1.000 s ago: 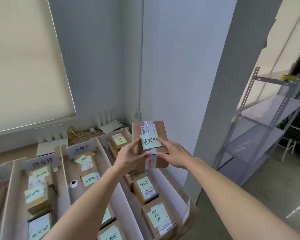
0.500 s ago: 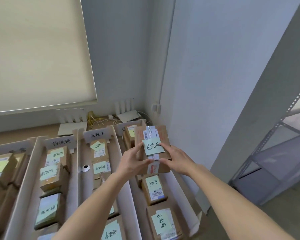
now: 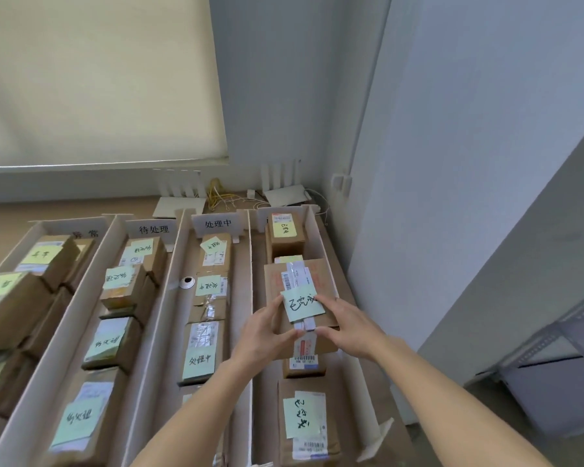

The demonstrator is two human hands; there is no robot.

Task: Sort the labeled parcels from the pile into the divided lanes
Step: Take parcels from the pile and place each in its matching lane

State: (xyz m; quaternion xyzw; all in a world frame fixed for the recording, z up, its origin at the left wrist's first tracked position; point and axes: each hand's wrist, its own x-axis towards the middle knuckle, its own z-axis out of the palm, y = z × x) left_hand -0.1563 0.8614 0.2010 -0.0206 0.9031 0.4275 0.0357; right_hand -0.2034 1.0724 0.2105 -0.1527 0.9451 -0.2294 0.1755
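A brown cardboard parcel [image 3: 317, 281] with a green sticky note and barcode labels is held over the rightmost lane [image 3: 317, 227]. My left hand [image 3: 267, 328] grips its near left edge, thumb on top by the note. My right hand [image 3: 348, 326] grips its near right edge, fingers on top. Below it in that lane lie other noted parcels: one at the far end [image 3: 285, 235], one partly hidden under the held parcel [image 3: 304, 365], one nearest me [image 3: 304, 423].
White dividers [image 3: 250, 298] split the table into four lanes with label cards. The three lanes to the left hold several noted parcels [image 3: 206, 284]. A small white ring [image 3: 186, 281] sits on a divider. Routers and cables lie at the back; a wall stands close on the right.
My view has swung left and down. Both hands have carried the parcel lower, over the rightmost lane, keeping the same grip.
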